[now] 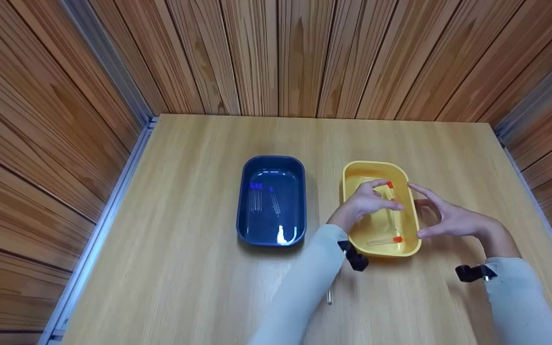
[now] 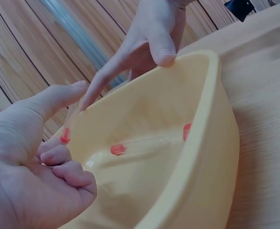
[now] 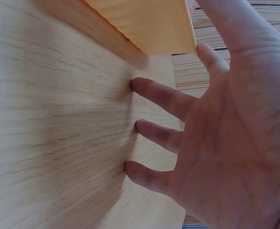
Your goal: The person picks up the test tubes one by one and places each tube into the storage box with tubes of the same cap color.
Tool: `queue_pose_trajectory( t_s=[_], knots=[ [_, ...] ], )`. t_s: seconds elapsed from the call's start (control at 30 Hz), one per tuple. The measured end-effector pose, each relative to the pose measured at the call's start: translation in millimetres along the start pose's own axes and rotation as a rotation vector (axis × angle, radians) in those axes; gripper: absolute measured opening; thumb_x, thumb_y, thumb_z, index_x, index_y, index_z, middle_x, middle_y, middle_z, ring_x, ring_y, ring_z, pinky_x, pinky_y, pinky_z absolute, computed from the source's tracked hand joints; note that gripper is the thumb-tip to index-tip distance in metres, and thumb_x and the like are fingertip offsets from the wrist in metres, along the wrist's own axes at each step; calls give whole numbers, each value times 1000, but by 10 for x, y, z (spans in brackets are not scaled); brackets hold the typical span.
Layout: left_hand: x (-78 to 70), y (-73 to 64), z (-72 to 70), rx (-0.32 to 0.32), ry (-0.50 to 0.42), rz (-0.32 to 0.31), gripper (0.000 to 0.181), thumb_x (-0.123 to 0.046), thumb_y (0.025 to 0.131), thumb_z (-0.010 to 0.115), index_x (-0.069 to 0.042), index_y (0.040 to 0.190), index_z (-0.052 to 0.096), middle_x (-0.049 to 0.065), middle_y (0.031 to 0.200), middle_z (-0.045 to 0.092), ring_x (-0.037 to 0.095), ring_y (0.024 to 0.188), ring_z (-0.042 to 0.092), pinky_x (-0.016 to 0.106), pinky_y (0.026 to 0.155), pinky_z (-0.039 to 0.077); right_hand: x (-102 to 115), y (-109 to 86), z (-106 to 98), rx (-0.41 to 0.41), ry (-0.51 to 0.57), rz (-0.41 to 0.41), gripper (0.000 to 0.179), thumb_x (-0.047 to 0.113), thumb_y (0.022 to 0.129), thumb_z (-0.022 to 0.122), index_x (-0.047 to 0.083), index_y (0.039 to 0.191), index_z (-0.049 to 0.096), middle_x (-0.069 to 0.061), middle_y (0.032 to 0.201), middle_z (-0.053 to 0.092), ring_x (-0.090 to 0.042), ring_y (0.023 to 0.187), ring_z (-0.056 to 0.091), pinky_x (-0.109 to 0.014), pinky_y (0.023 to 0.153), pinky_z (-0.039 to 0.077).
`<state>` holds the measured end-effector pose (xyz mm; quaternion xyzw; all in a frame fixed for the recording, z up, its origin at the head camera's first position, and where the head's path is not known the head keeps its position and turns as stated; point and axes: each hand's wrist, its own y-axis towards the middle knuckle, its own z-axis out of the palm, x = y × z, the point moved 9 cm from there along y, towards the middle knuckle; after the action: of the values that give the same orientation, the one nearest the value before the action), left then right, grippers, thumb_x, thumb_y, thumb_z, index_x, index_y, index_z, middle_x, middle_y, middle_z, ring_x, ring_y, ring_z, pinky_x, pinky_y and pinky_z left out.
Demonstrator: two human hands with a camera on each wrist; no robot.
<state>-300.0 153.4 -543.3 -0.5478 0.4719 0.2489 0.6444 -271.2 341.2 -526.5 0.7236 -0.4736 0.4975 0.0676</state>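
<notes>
My left hand (image 1: 369, 201) is over the yellow tray (image 1: 415, 230), pinching a clear tube with an orange-red cap (image 2: 65, 135) between thumb and index finger. Its other fingers curl in toward the palm in the left wrist view. Inside the tray lie two more clear tubes: one near the front with its red cap (image 1: 397, 239), another along the right side with its cap (image 2: 117, 149). My right hand (image 1: 458, 220) is at the tray's right side, thumb and index fingertips at the rim. In the right wrist view its other fingers (image 3: 164, 98) are spread, fingertips at the tabletop.
To the left stands a dark blue tray (image 1: 241, 215) holding several clear tubes with purple caps (image 1: 256, 186). A thin clear rod-like piece (image 1: 329, 297) lies on the table beside the left sleeve. Wood-plank walls (image 1: 257, 57) border the table at the back and sides.
</notes>
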Motion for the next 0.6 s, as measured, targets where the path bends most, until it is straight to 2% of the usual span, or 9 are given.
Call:
queue_pose_trajectory(
  t_s=[0.17, 0.23, 0.47, 0.6],
  knots=[
    [74, 34, 49, -29, 26, -40, 76, -11, 84, 100, -27, 152, 70, 5, 134, 74, 18, 123, 67, 41, 124, 52, -4, -12, 8, -2, -1, -7, 128, 19, 94, 90, 20, 182, -3, -33, 185, 10, -67, 165, 18, -102, 116, 9],
    [98, 42, 64, -44, 51, -65, 75, -11, 83, 101, -27, 150, 71, 2, 131, 73, 16, 120, 64, 38, 122, 51, -9, -18, 9, -3, -6, -10, 129, 20, 94, 90, 21, 182, -4, -31, 186, 8, -66, 165, 19, -101, 116, 9],
    [107, 63, 120, -44, 155, -119, 76, -14, 85, 101, -28, 153, 69, -3, 155, 67, 13, 141, 61, 33, 128, 47, -2, -34, 8, -3, -5, -22, 128, 18, 95, 89, 20, 182, -5, -32, 186, 9, -67, 165, 19, -101, 116, 9],
    [98, 49, 112, -62, 193, -148, 78, -16, 85, 101, -28, 154, 68, -5, 158, 66, 11, 144, 61, 31, 129, 47, 5, -35, 7, -2, -1, -20, 128, 17, 95, 89, 21, 182, -5, -33, 185, 11, -67, 165, 18, -101, 116, 8]
  ],
)
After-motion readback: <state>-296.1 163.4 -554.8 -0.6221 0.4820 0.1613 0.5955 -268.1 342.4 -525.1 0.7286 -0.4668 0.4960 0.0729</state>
